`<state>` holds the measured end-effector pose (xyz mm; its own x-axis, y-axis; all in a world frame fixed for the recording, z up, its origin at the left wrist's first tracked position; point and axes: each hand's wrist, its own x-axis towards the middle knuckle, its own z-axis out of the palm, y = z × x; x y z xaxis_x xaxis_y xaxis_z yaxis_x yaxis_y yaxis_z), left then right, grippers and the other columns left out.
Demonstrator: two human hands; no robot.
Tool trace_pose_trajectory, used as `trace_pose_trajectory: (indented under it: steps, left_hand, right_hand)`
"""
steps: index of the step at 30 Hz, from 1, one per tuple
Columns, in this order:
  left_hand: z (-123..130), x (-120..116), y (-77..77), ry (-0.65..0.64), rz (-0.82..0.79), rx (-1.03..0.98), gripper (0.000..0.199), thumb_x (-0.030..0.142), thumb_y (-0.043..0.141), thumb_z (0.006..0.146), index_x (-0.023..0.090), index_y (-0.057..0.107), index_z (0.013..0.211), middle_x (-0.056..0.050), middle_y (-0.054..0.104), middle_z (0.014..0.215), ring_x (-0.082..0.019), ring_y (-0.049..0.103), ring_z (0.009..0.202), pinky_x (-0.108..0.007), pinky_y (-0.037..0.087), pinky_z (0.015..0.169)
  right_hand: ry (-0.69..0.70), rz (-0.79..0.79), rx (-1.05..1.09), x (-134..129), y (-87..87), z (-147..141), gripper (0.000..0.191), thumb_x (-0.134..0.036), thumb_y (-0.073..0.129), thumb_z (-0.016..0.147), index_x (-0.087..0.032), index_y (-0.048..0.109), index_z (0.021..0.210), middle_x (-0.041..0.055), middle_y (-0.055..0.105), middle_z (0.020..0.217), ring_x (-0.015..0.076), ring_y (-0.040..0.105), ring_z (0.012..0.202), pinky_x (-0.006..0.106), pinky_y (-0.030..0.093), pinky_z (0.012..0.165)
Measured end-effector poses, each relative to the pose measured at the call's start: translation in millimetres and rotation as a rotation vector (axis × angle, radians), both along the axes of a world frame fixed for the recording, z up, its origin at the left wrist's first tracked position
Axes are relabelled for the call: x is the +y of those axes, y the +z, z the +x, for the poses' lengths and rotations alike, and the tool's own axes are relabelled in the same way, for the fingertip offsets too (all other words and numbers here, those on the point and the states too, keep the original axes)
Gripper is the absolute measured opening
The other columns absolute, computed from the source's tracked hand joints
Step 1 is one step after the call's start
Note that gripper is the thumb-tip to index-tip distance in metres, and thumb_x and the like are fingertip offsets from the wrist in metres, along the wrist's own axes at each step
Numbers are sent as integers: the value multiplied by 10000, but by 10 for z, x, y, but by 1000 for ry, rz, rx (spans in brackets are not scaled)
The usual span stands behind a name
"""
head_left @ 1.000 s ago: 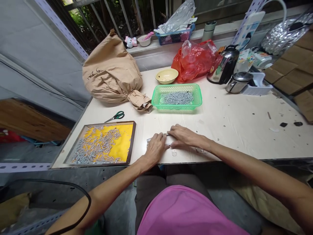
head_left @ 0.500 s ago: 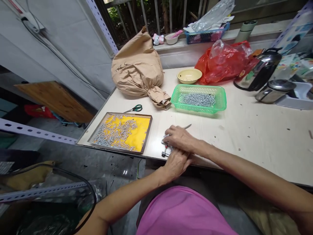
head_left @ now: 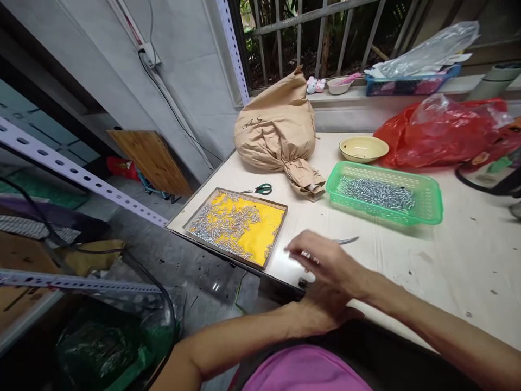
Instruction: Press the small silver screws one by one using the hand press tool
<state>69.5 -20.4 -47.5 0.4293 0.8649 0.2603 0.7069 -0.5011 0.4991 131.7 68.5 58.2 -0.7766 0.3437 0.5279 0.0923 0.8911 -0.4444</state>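
Note:
My right hand [head_left: 325, 258] hovers over the table's front edge, its fingers stretched to the left with a gap below them and nothing visible in them. Under it lies my left hand [head_left: 323, 307], its fingers hidden. Both hands cover most of a small metal device at the edge; only its dark knob [head_left: 302, 283] shows clearly. A thin curved metal strip [head_left: 345, 240] sticks out beyond my right hand. To the left, a shallow tray [head_left: 262, 239] with a yellow bottom holds many loose silvery screws [head_left: 228, 220].
A green plastic basket [head_left: 437, 203] of similar metal pieces stands to the right. Green-handled scissors [head_left: 264, 189] lie behind the tray. Further back are a tied brown paper sack [head_left: 277, 127], a cream bowl [head_left: 363, 148] and a red plastic bag [head_left: 443, 136].
My right hand has lifted off the metal device and its fingers have straightened. My left hand stays low at the table edge. The camera view has turned left.

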Motion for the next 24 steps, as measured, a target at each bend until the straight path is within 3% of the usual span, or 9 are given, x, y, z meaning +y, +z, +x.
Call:
trace_pose_trajectory:
  steps: [2,3,5,8,10,12,14,19,24]
  left_hand:
    - [-235,123,162,-41,53,-11,347,339,467,910,186,551,1209,-77,593,1187,-229,527,1114,-326,464,923]
    - [-412,217,257,38,80,1,300,297,442,923,180,577,1163,-93,594,1164,-215,531,1087,-328,468,902]
    - [-849,449,433,360,92,57,247,256,412,936,195,642,1007,-79,622,1000,-196,545,952,-328,471,829]
    - [-1524,815,581,757,55,238,227,282,461,915,183,663,884,-88,605,890,-227,516,912,-353,443,791]
    - [-1846,1002,584,886,-26,332,228,326,496,895,178,664,856,-93,600,889,-245,506,921,-339,431,731]
    - [-2015,1129,542,908,-93,399,253,366,501,887,178,664,840,-94,601,899,-252,503,936,-329,420,703]
    - [-2060,1216,491,891,-119,447,262,389,510,877,180,663,842,-96,605,926,-257,502,958,-329,419,708]
    - [-2020,1388,471,920,-243,539,208,329,561,836,154,670,806,-129,620,968,-288,515,1000,-358,442,722]
    - [-2028,1411,601,855,-260,499,147,193,539,804,146,676,780,-126,646,946,-265,563,964,-325,438,707]
  right_hand:
    - [-245,57,227,187,295,110,166,-190,469,926,-212,579,1049,31,654,925,139,605,824,283,493,732]
    - [-382,118,268,319,413,201,166,-197,500,913,-221,589,1050,25,664,930,141,616,815,291,498,740]
    - [-616,241,297,625,555,435,151,-222,566,876,-217,625,1015,26,680,923,154,631,804,308,505,758]
    - [-841,265,245,1053,522,809,175,-265,528,894,-245,646,1022,42,672,919,195,630,798,370,511,774]
    - [-877,245,86,1234,389,986,249,-292,448,931,-270,626,1102,78,640,997,262,608,914,453,477,841]
    - [-878,219,-21,1297,230,1068,299,-323,433,937,-269,592,1184,114,591,1091,293,595,932,484,459,846]
    - [-852,195,-35,1243,86,1065,321,-339,462,927,-252,575,1215,129,550,1157,270,606,876,458,475,825]
    - [-683,182,-40,812,-114,926,248,-305,477,925,-236,603,1127,80,569,1116,240,578,1016,409,492,872]
    - [-564,71,-119,300,-240,947,223,-277,458,932,-221,610,1085,76,593,1100,218,586,1018,387,496,877]
